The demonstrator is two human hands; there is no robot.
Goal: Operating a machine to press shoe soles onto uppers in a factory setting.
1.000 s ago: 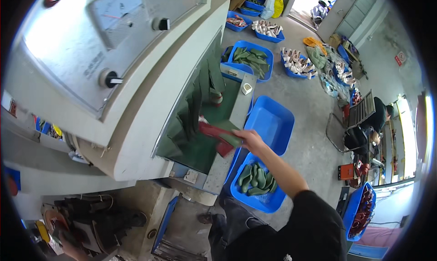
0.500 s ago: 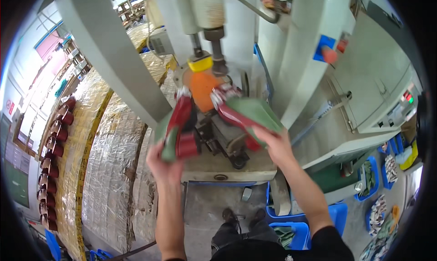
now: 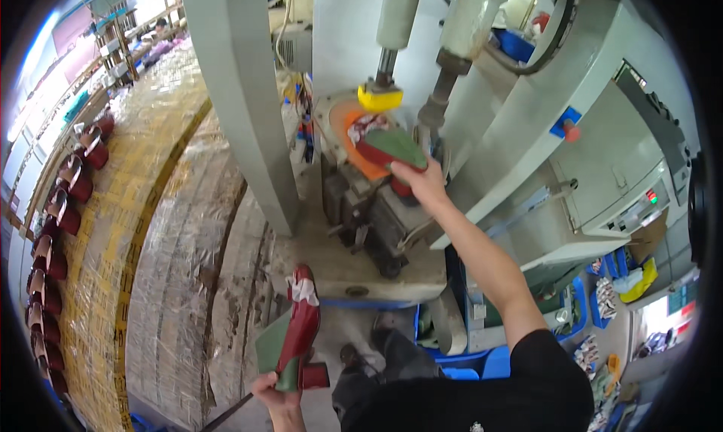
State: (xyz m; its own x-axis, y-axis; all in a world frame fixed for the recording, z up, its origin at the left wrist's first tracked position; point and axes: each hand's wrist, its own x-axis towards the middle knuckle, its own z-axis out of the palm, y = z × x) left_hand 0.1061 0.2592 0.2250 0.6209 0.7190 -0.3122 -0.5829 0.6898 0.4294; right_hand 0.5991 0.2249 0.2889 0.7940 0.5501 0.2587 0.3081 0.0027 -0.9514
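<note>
2 hands (image 3: 273,393) hold 2 shoes (image 3: 302,328), 1 perhaps touching orange pad (image 3: 367,165)

The dark red, block-heeled shoe (image 3: 301,334) at near left has a smooth, glossy, leather-like surface; the flat green piece (image 3: 271,342) against it looks matt, and the crumpled white wrapping (image 3: 304,290) looks thin and papery. Farther off at centre, a second flat green piece (image 3: 395,144) is likewise matt, above a flat orange pad (image 3: 367,167) with a dull finish. The slim steel rod (image 3: 387,59) shines. The square grey column (image 3: 245,108) looks like smooth painted metal. At left, large bundles (image 3: 177,259) wear wrinkled, glossy clear plastic film. The short-sleeved black shirt (image 3: 489,398) is matt cloth.
</note>
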